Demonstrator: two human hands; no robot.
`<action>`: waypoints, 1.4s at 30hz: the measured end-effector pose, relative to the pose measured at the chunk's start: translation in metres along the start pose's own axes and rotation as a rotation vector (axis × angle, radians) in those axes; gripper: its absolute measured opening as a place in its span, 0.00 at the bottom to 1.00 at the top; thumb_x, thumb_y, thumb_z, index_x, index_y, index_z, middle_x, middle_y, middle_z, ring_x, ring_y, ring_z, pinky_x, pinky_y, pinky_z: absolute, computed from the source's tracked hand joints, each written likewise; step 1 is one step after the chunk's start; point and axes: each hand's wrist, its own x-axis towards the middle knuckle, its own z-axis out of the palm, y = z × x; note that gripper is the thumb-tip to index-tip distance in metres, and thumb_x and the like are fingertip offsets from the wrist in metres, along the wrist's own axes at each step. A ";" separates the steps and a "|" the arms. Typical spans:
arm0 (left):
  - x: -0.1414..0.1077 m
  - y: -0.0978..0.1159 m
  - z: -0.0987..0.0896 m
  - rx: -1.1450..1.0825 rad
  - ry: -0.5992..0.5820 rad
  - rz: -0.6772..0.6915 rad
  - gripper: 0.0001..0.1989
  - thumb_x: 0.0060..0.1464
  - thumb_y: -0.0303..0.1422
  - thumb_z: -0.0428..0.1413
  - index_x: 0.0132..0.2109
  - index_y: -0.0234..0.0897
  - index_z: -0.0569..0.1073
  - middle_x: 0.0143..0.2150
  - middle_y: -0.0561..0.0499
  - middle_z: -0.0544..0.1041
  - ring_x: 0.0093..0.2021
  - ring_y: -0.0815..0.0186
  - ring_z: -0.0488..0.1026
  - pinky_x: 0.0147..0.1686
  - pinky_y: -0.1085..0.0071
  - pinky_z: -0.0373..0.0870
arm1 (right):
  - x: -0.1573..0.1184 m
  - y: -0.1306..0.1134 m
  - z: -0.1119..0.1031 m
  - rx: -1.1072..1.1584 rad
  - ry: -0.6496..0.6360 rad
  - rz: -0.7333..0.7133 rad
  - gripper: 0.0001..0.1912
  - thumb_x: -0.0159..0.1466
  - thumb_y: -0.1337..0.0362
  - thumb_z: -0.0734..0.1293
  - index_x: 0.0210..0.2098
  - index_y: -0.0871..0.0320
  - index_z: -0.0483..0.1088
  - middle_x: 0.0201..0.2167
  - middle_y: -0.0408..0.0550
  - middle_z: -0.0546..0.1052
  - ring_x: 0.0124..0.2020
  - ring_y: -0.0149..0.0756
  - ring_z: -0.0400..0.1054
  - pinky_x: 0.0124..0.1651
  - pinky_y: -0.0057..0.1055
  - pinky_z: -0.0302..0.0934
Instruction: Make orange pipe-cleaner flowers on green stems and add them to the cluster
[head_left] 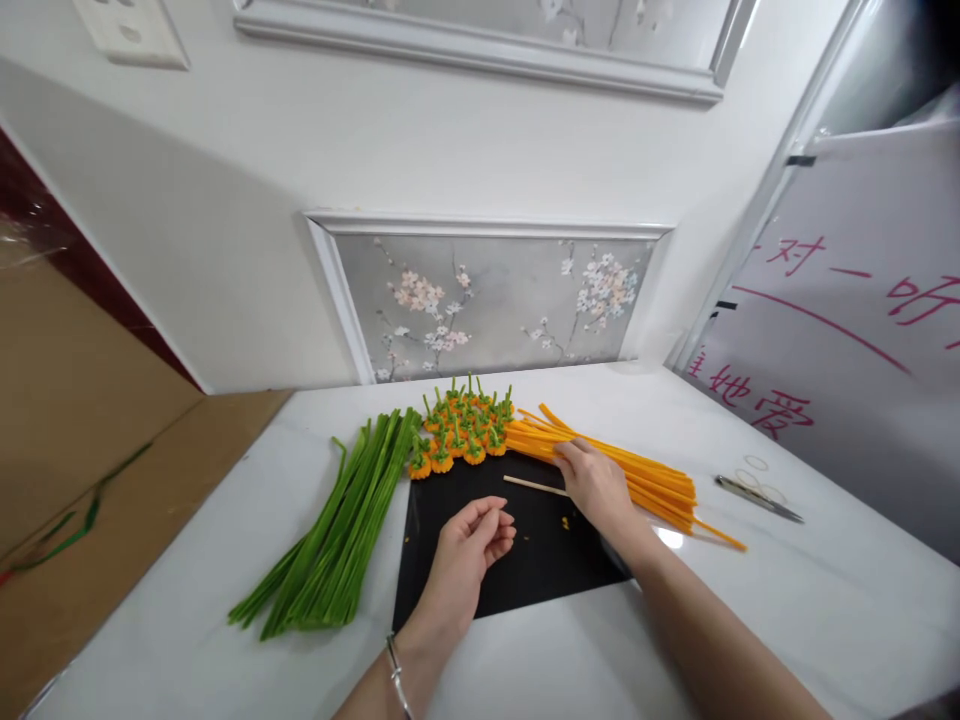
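Over the black mat (pixel 517 560), my left hand (pixel 469 550) is closed, its thumb and fingers drawn together; whether anything small is between them cannot be made out. My right hand (pixel 592 480) has its fingertips at the bundle of orange fuzzy stems (pixel 645 475), pinching at its near left part. A thin wooden stick (pixel 534 486) lies on the mat, its right end running under my right hand. Behind the mat stand several small orange pumpkin shapes (pixel 474 450) with green tops. A bundle of green fuzzy stems (pixel 337 540) lies to the left.
Scissors (pixel 759 498) and thin loops (pixel 757 478) lie on the white table (pixel 825 600) at the right. Cardboard (pixel 90 450) is along the left. A white wall (pixel 480 150) with a floral panel rises behind; a sheet with pink writing (pixel 847 300) stands right.
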 end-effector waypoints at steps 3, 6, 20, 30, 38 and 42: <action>-0.001 -0.001 -0.001 0.013 -0.026 0.005 0.16 0.45 0.38 0.66 0.39 0.33 0.77 0.32 0.49 0.76 0.32 0.70 0.73 0.33 0.76 0.72 | 0.003 -0.001 0.005 -0.015 0.008 0.012 0.12 0.69 0.62 0.58 0.47 0.51 0.71 0.44 0.45 0.76 0.37 0.35 0.73 0.31 0.27 0.57; -0.001 -0.002 -0.002 0.015 -0.024 0.001 0.17 0.44 0.39 0.66 0.39 0.33 0.77 0.32 0.49 0.76 0.32 0.70 0.73 0.33 0.76 0.71 | 0.008 -0.002 0.008 -0.091 0.008 0.035 0.15 0.70 0.64 0.56 0.53 0.49 0.68 0.48 0.47 0.74 0.34 0.34 0.73 0.29 0.28 0.56; -0.004 0.000 -0.002 -0.014 -0.025 0.012 0.19 0.43 0.42 0.66 0.38 0.33 0.77 0.31 0.50 0.76 0.32 0.70 0.72 0.33 0.75 0.71 | 0.015 -0.003 -0.005 -0.226 0.011 -0.027 0.10 0.70 0.66 0.57 0.43 0.54 0.69 0.39 0.46 0.75 0.30 0.33 0.72 0.27 0.28 0.49; -0.002 0.001 -0.004 -0.040 0.011 0.029 0.19 0.43 0.42 0.67 0.38 0.33 0.78 0.32 0.49 0.76 0.32 0.70 0.73 0.33 0.76 0.70 | 0.032 0.004 -0.009 -0.144 -0.038 0.026 0.06 0.67 0.60 0.63 0.41 0.52 0.71 0.40 0.43 0.76 0.33 0.32 0.73 0.26 0.29 0.47; 0.000 -0.003 -0.007 0.010 -0.032 0.034 0.17 0.47 0.42 0.65 0.38 0.33 0.78 0.32 0.49 0.75 0.32 0.70 0.72 0.33 0.75 0.71 | 0.039 0.012 0.001 -0.121 -0.062 -0.019 0.11 0.69 0.61 0.59 0.38 0.54 0.73 0.35 0.44 0.76 0.31 0.30 0.71 0.28 0.27 0.50; 0.001 -0.003 -0.006 0.016 -0.032 0.033 0.17 0.46 0.42 0.65 0.38 0.33 0.77 0.32 0.49 0.75 0.32 0.70 0.72 0.33 0.75 0.71 | 0.035 0.013 0.004 -0.119 -0.014 -0.021 0.12 0.68 0.69 0.58 0.45 0.54 0.71 0.41 0.46 0.76 0.30 0.30 0.70 0.29 0.28 0.51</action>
